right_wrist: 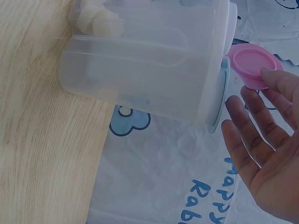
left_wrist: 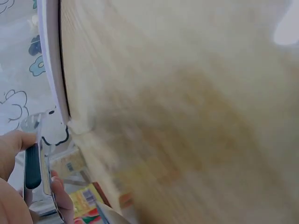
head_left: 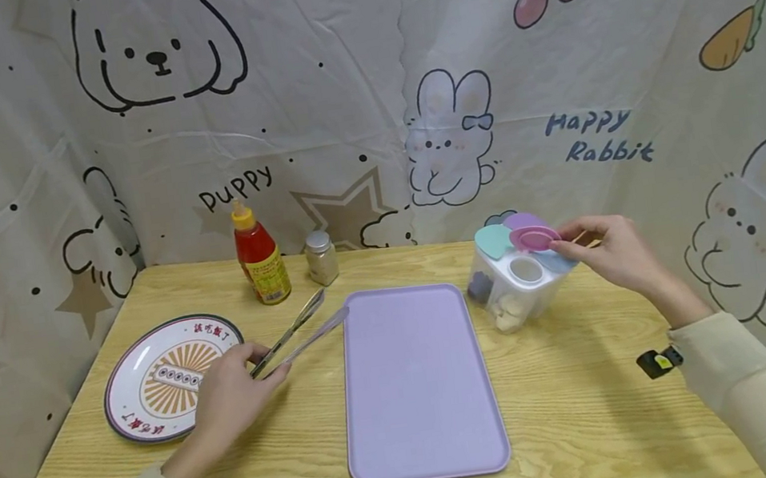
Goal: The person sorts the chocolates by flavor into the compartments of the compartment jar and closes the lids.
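Note:
Metal tongs [head_left: 307,310] are gripped in my left hand [head_left: 232,392], their two arms spread apart and pointing toward the tray. A dark grip pad [left_wrist: 32,168] shows on the tongs in the left wrist view. At the back right, my right hand [head_left: 613,253] pinches the raised pink lid [head_left: 536,239] of a clear storage container [head_left: 518,303] between thumb and fingers. Below that lid a round opening [head_left: 527,269] shows. Pale chunks [right_wrist: 100,21] lie inside one compartment, and dark pieces [head_left: 480,286] in another. Mint, purple and blue lids cover the other compartments.
A lilac tray [head_left: 416,380] lies mid-table. On the left is a white patterned plate [head_left: 122,370], partly behind my left hand. A red sauce bottle [head_left: 261,263] and a small silver-capped jar [head_left: 322,259] stand at the back. A printed curtain [head_left: 332,76] borders the table.

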`<state>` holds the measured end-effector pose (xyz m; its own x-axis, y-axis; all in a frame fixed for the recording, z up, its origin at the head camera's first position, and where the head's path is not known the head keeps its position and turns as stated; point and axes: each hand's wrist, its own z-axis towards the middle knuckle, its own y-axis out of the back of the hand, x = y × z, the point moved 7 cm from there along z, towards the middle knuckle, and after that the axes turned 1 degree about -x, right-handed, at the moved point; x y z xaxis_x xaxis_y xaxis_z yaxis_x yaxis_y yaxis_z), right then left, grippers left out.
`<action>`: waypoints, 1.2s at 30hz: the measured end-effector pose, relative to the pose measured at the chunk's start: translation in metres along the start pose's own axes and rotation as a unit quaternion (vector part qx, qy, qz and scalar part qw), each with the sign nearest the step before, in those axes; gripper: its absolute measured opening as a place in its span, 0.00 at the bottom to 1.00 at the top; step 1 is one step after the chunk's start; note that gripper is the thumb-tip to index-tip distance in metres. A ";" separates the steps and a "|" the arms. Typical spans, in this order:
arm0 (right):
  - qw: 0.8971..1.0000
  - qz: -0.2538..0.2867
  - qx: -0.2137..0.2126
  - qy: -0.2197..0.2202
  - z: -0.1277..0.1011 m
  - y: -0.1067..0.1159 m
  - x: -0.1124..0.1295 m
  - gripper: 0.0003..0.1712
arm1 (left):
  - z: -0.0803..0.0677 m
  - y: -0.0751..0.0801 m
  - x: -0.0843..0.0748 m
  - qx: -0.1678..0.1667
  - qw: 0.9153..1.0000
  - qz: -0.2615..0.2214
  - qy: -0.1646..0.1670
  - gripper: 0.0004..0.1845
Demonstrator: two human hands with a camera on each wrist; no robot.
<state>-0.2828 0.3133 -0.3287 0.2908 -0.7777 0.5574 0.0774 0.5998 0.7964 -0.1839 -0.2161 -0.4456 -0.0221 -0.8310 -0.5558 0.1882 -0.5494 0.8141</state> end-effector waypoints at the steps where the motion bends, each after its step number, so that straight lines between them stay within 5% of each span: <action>1: 1.000 0.000 0.000 0.000 0.000 0.000 0.000 0.15 | -0.001 0.000 0.002 0.001 1.000 -0.001 0.004 0.18; 36: 1.000 -0.001 0.003 -0.002 0.000 -0.001 -0.001 0.16 | -0.025 -0.013 0.019 0.039 0.997 0.058 0.020 0.20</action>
<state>-0.2835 0.3139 -0.3302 0.2859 -0.7802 0.5564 0.0723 0.5966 0.7993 -0.1626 -0.2223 -0.4708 0.0344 -0.8857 -0.4630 0.1110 -0.4570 0.8825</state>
